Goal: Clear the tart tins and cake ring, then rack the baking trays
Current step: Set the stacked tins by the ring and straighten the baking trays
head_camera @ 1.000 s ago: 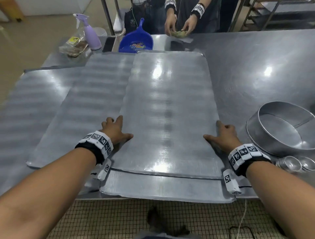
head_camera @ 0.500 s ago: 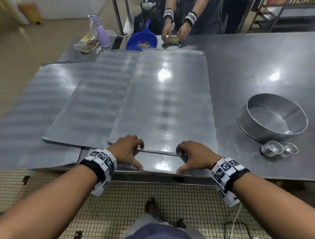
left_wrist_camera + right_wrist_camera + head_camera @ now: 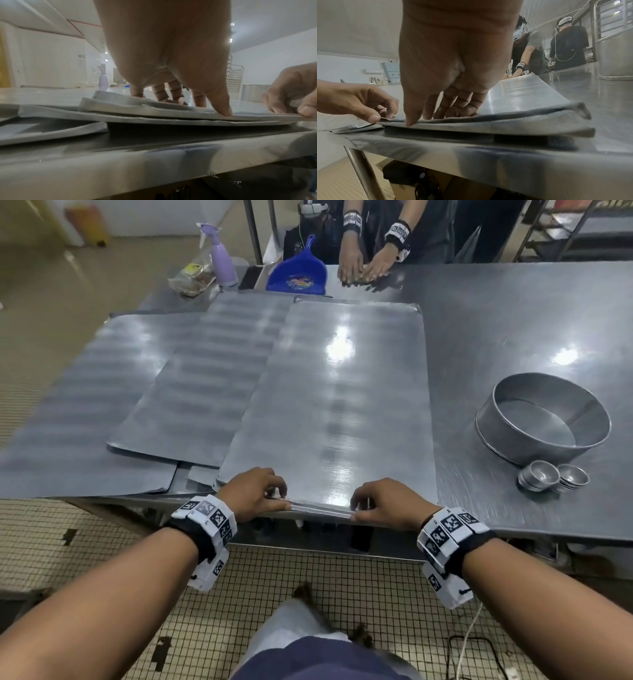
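Both hands, left hand [image 3: 255,493] and right hand [image 3: 387,503], pinch the stacked flat steel baking trays [image 3: 337,405] at the steel desk [image 3: 513,330] near edge, fingers curled.

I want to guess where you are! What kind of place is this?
Probably a bakery kitchen: flat silver metal baking trays on a long steel worktable, a round metal cake ring, and a tall tray rack.

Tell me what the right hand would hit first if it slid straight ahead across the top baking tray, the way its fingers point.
Nothing for the tray's length: the right hand points across the bare top baking tray. Beyond the far edge, roughly in line, lie another person's hands, though depth is hard to judge.
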### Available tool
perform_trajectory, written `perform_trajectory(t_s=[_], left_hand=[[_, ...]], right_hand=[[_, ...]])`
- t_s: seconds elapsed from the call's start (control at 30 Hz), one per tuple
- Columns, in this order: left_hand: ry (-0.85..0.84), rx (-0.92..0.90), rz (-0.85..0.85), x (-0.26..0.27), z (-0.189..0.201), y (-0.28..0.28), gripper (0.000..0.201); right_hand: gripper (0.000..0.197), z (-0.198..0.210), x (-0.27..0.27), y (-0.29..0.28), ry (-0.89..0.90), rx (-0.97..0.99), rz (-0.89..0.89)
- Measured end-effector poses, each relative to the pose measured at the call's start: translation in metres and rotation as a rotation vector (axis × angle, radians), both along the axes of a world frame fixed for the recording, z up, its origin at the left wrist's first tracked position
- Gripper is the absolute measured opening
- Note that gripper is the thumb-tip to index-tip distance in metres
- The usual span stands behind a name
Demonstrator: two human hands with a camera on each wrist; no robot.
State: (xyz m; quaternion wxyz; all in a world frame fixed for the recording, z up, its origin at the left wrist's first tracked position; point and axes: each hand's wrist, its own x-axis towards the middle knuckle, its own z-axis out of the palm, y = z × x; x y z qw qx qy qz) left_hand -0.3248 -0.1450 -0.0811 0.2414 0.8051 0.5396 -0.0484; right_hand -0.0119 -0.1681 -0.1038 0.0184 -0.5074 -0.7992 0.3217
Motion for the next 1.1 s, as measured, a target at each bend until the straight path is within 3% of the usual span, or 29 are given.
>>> perform_trajectory(t_s=[0.2,0.33,0.47,0.57,0.7,0.8,0.93,1.1], left_hand=[[0.015,0.004,-0.023,0.001,0.000,-0.002,0.028],[-0.046,-0.031,0.056,-0.005,0.006,0.006,0.039],[-0.095,0.088,0.318,-0.029,0.004,0.033,0.056],[-0.016,0.090,0.486,-0.049,-0.003,0.056,0.068],[-0.138,0.026,0.590,-0.054,-0.008,0.081,0.047],[-0.265,-0.016,0.717,-0.056,-0.011,0.098,0.054],[-0.364,-0.046,0.723,-0.059,-0.016,0.110,0.038],[-0.444,-0.133,0.724,-0.069,-0.020,0.126,0.023]], right_hand=[[0.023,-0.003,0.001,-0.005,0.019,-0.009,-0.021],[0.034,-0.003,0.008,-0.002,-0.011,0.071,-0.107],[0.036,-0.005,0.044,0.014,-0.106,0.242,-0.547],[0.047,-0.013,0.079,0.027,-0.117,0.172,-0.842],[0.049,-0.025,0.093,0.031,0.001,0.015,-0.958],[0.038,-0.029,0.088,0.035,0.045,0.006,-0.980],[0.028,-0.034,0.091,0.041,0.102,-0.007,-1.019],[0.031,-0.032,0.097,0.049,0.154,-0.073,-1.073]])
